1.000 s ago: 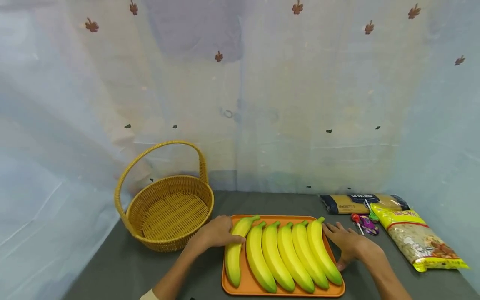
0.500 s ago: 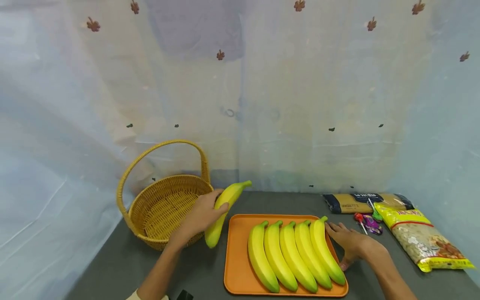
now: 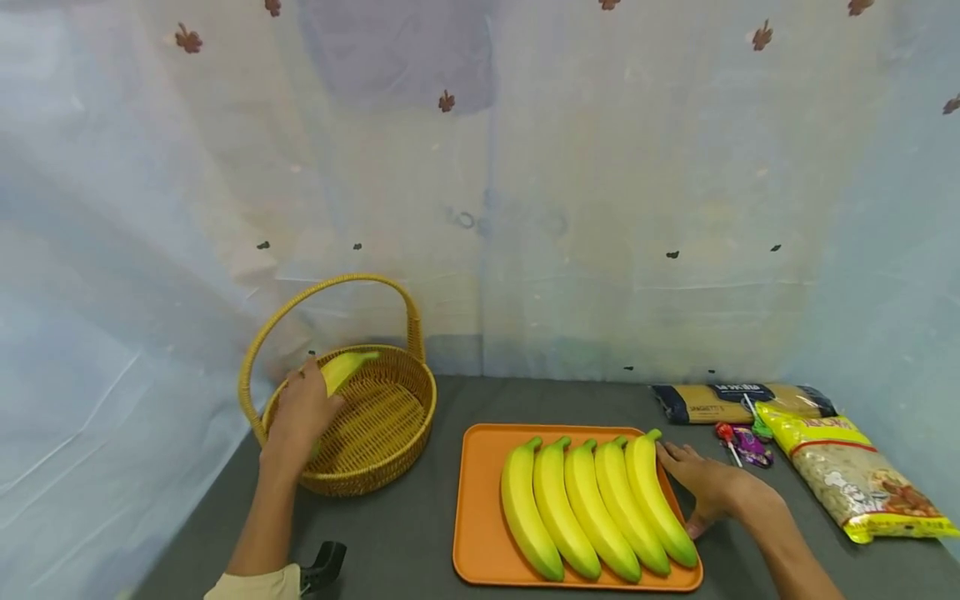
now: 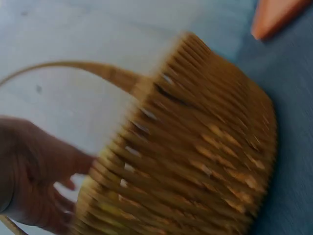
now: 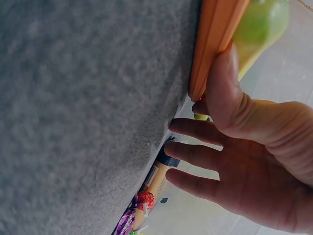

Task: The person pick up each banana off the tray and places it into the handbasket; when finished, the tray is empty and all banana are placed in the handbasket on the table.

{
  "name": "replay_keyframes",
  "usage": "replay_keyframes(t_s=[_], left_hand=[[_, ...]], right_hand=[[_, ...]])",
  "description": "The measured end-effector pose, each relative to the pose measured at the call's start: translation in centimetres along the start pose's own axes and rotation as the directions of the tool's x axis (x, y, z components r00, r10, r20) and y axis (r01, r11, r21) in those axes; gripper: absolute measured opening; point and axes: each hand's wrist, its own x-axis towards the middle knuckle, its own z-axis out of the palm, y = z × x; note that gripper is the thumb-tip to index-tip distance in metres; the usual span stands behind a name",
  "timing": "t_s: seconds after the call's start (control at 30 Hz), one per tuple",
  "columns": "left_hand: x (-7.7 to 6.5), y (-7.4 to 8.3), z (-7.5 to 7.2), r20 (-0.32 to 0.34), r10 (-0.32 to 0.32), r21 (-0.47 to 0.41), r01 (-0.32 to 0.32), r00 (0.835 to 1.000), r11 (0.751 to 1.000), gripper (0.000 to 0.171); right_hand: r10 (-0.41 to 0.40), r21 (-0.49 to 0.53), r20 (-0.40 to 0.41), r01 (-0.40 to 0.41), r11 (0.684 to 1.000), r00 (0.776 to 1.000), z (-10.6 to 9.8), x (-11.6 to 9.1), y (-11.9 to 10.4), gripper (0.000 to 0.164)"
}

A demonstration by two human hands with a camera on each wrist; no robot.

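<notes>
Left hand over basket, holding banana; right hand splayed, touching tray

Bananas lie on a tray right of the basket.

Head camera: high, facing forward-down — wrist cameras close; head, left wrist share basket.

- One tray
- Six bananas: five on tray, one left of tray
- One basket, left of tray
- Two hands: left hand left of tray, right hand at its right edge
- One pack, behind and right of tray
- At least three sweets, right of tray
- One bag, right of tray
</notes>
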Motion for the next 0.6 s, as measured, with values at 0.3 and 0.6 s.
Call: replay_keyframes(t_s=[0.3, 0.6], left_hand=[[0.5, -2.8, 3.4, -0.162, -0.044, 0.169, 0.072, 0.986, 0.983, 0.034], [1.5, -3.8, 4.0, -0.256, -0.092, 0.160, 0.136, 0.962, 0.978, 0.023]], right_hand=[[0.034, 0.078, 0.011, -0.034, 0.996, 0.999, -1.6, -3.0, -4.2, 0.127], [-0.011, 0.066, 0.025, 0.009, 0.998, 1.000, -0.9, -1.3, -1.7, 0.132]])
